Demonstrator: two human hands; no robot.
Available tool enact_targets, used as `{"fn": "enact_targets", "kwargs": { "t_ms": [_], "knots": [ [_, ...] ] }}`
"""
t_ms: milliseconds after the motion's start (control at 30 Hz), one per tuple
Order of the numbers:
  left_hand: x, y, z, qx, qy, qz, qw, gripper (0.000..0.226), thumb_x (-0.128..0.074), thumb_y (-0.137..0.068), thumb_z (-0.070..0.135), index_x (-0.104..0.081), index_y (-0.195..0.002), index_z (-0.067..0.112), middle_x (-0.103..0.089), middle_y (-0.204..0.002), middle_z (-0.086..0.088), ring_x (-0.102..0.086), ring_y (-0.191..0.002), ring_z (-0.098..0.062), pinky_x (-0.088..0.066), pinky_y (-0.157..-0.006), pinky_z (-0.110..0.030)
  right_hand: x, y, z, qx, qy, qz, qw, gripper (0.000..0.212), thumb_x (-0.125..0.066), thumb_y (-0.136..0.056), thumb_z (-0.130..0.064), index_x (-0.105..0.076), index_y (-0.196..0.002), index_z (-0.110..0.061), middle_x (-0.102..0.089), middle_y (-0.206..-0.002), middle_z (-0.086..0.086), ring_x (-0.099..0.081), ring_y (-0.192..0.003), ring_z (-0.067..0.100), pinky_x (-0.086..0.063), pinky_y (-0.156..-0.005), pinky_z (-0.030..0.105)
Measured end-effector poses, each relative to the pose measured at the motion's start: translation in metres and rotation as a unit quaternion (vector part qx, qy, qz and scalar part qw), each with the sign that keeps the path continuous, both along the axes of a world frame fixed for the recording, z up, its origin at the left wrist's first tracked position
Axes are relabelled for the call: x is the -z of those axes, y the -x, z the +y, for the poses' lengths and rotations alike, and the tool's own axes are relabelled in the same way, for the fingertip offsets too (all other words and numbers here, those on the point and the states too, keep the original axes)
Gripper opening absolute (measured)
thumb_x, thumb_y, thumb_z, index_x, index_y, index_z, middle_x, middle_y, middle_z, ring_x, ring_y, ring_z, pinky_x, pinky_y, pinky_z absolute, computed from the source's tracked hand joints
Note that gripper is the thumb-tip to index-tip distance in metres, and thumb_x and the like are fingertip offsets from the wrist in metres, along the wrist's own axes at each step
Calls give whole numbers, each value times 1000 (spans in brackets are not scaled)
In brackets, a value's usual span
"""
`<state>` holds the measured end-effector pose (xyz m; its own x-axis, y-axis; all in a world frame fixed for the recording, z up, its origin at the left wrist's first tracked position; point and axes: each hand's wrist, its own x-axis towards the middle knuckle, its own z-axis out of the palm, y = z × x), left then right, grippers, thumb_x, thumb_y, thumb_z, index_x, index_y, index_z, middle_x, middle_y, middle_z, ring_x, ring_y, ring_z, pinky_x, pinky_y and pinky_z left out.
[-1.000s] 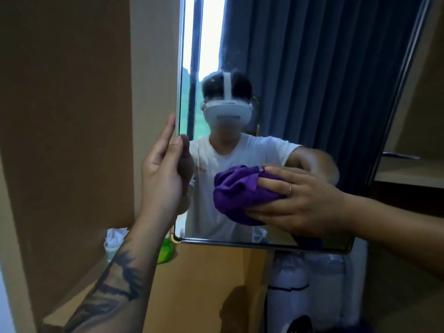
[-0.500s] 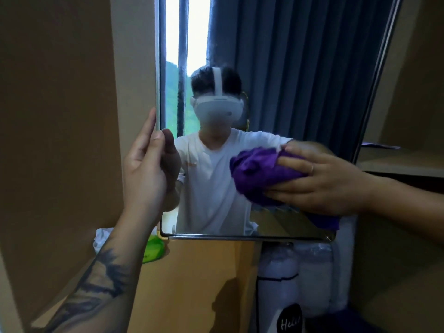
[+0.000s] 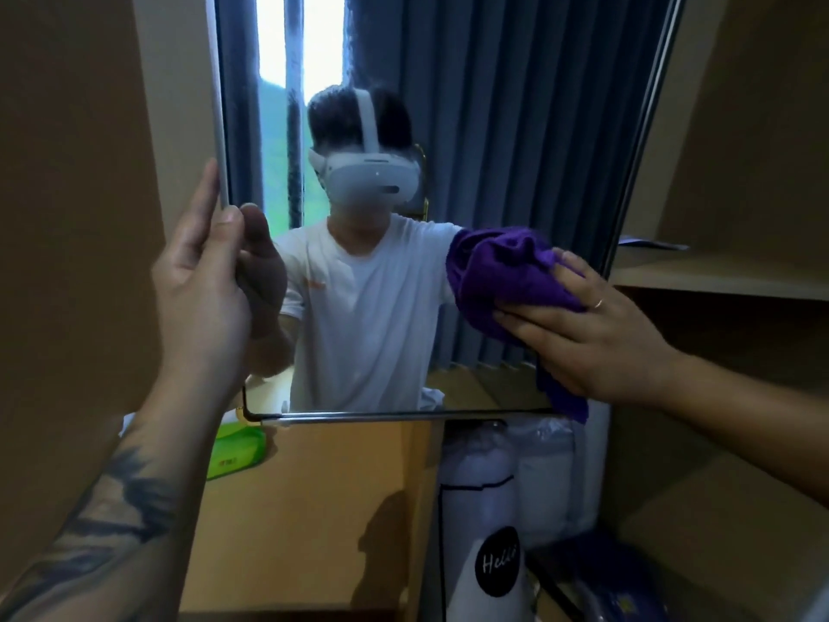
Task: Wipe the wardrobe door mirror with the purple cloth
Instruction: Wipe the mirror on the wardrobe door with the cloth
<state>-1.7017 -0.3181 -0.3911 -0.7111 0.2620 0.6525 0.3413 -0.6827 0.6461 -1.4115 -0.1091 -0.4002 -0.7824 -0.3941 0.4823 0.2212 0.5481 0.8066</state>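
Pressing the purple cloth (image 3: 502, 280) flat on the mirror (image 3: 493, 127), my right hand (image 3: 596, 334) has its fingers laid out nearly straight over it, no pinch, palm side down on the fabric. Most of the cloth bunches up ahead of the fingertips, toward the mirror's middle, and a loose tail hangs below the heel of the hand, past the mirror's bottom edge (image 3: 403, 415). The cloth is deep purple, soft and fuzzy-looking, crumpled into folds, not spread out. There is a thin ring (image 3: 599, 303) on one finger of that hand.

My left hand (image 3: 202, 285) grasps the mirror's left edge (image 3: 220, 127): thumb on the glass face, the other fingers behind the panel, so the edge sits between them. The forearm below it carries a dark tattoo (image 3: 112, 500).

From the right-hand grip, the mirror spreads up and to the left; the grip is low on the glass, near its right side and a little above the bottom edge. The glass is framed by a thin metal strip and reflects a person in a white T-shirt with a white headset, blue curtains and a bright window slit. I see faint streaks on the glass near the window reflection.

Below the grip stands a white bag (image 3: 489, 523) with a black round label. Under the left hand, a green packet (image 3: 235, 451) lies on the wooden shelf (image 3: 314, 509). Right of the grip, another shelf (image 3: 717, 276) carries a flat dark item, too blurred to tell.
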Motion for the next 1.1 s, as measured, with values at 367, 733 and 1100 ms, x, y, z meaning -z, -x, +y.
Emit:
{"fn": "enact_targets", "kwargs": {
  "t_ms": [367,733,1100],
  "knots": [
    [7,11,-2,45,-21,5,999,48,-53,-105,23,-46,-153,22,-64,-134,9,-61,-127,-11,-48,-111,-41,-2,12,-6,15,26,110,993,48,-64,-101,-19,-54,-147,-12,-51,-152,11,-38,-144,50,-29,-119,66],
    [5,15,0,-21,-1,7,1000,38,-49,-107,22,-55,-145,27,-62,-108,33,-59,-102,23,-41,-84,1,9,23,-13,31,49,155,986,44,-52,-106,-24,-50,-148,-11,-53,-151,13,-43,-140,52,-29,-119,66],
    [-1,-3,-4,18,8,-6,1000,45,-43,-109,10,-40,-154,14,-65,-66,38,-56,-58,21,-42,-59,3,23,27,-24,70,156,228,958,59,-55,-94,-22,-43,-151,-13,-49,-152,16,-43,-139,49,-25,-122,64]
  ]
}}
